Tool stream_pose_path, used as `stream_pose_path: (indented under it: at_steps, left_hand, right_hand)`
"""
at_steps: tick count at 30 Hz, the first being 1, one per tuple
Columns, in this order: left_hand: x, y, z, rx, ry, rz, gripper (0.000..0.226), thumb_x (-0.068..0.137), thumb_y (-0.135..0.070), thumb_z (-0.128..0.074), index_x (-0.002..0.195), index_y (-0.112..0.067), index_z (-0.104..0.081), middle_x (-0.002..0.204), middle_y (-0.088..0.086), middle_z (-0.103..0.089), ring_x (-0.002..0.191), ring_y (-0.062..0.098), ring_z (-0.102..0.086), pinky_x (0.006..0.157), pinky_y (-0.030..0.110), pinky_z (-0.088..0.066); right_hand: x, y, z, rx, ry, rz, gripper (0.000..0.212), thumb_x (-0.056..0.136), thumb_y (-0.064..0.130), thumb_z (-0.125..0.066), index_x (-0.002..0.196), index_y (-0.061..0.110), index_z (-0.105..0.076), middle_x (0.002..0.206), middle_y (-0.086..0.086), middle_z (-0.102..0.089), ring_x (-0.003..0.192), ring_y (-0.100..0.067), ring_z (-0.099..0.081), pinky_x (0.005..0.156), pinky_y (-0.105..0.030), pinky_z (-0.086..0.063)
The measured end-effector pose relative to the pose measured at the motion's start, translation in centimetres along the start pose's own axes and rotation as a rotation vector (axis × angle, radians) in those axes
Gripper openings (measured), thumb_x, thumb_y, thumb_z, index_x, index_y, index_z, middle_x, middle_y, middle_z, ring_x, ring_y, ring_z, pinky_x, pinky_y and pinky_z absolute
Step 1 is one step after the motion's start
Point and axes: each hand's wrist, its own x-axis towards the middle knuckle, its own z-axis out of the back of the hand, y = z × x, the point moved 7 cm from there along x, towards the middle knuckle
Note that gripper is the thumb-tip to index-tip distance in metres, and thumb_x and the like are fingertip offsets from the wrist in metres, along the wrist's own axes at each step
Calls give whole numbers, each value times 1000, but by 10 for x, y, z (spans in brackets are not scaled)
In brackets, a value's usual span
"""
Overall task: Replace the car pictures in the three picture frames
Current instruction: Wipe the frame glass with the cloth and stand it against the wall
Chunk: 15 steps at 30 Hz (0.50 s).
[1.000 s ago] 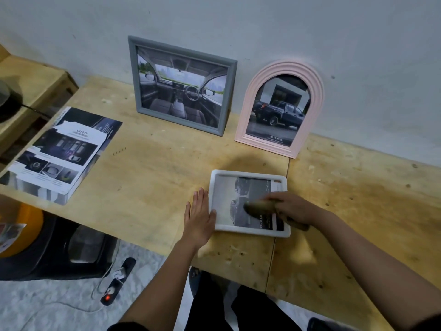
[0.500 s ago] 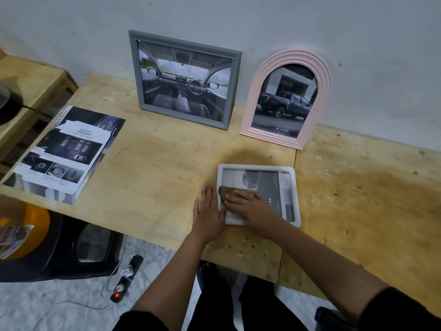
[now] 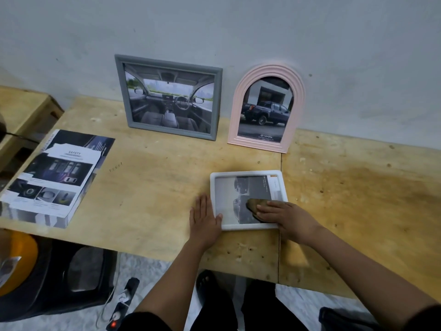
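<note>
Lying flat near the front edge of the table (image 3: 155,187), the white frame (image 3: 248,174) is braced by the left hand (image 3: 205,220), spread flat against its left side; the right hand (image 3: 286,218) presses a brown cloth (image 3: 256,204) onto its face with straight fingers. A hard push could slide it off.

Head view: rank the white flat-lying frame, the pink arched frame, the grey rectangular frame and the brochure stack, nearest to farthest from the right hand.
1. White rectangular frame: lying flat, directly under the right hand.
2. Pink arched frame: standing behind it.
3. Grey rectangular frame: farther back and to the left.
4. Stack of car brochures: far left.
</note>
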Motion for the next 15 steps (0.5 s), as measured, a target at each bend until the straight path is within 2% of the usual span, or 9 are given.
stream_pose_path:
  at_steps: [3, 5, 6, 8, 9, 12, 13, 15]
  left_hand:
    - [0, 0, 1, 6, 1, -6, 66, 101, -35, -23, 147, -10, 16, 156, 4, 21, 143, 16, 21, 116, 35, 15]
    - [2, 0, 0, 3, 2, -2, 65, 101, -35, -24, 147, -10, 15, 156, 4, 20, 144, 16, 20, 116, 35, 13]
    - [2, 0, 0, 3, 1, -4, 65, 101, -35, -24, 147, -10, 15, 157, 3, 19, 144, 16, 19, 116, 36, 12]
    - [3, 1, 1, -13, -5, -18, 66, 100, -35, -26, 148, -12, 13, 157, 2, 19, 144, 15, 18, 117, 35, 10]
    - [4, 2, 2, -33, -10, -31, 67, 100, -36, -28, 148, -12, 12, 157, 2, 18, 145, 15, 17, 117, 35, 9]
    - [2, 6, 4, -77, -38, -75, 67, 99, -38, -31, 149, -12, 6, 158, 2, 12, 145, 15, 13, 117, 34, 6]
    - [2, 7, 5, -65, -42, -94, 68, 99, -38, -32, 149, -11, 4, 158, 3, 11, 146, 16, 12, 118, 34, 5]
    - [-1, 9, 5, -26, -43, -132, 70, 99, -40, -33, 149, -8, 3, 158, 4, 8, 146, 18, 10, 118, 35, 3]
  right_hand:
    - [-14, -16, 15, 77, -156, -77, 57, 77, 8, -51, 131, 27, -54, 142, 8, -47, 133, -21, -42, 98, -41, -44]
    - [-36, -33, 28, 120, -356, -189, 57, 73, 8, -44, 127, 23, -59, 132, 0, -58, 121, -28, -55, 82, -47, -52]
    - [-50, -43, 30, 159, -433, -288, 59, 73, 6, -43, 128, 23, -57, 132, -2, -58, 121, -29, -55, 81, -49, -52]
    - [-76, -60, 19, 245, -505, -507, 61, 78, 0, -48, 136, 21, -50, 142, -3, -48, 130, -30, -45, 91, -52, -46]
    - [-85, -65, 5, 259, -475, -601, 64, 81, 0, -49, 141, 19, -42, 148, -4, -40, 136, -30, -36, 98, -51, -42]
    - [-92, -62, -42, 267, -170, -766, 69, 92, 14, -38, 151, 20, -3, 160, -1, 0, 147, -24, -1, 115, -48, -16]
    - [-90, -60, -48, 276, -105, -798, 69, 94, 17, -35, 151, 21, 4, 159, 0, 8, 146, -23, 7, 117, -49, -7]
    - [-83, -55, -43, 280, -98, -823, 67, 95, 21, -34, 151, 21, 3, 159, -2, 12, 146, -22, 12, 117, -51, 1]
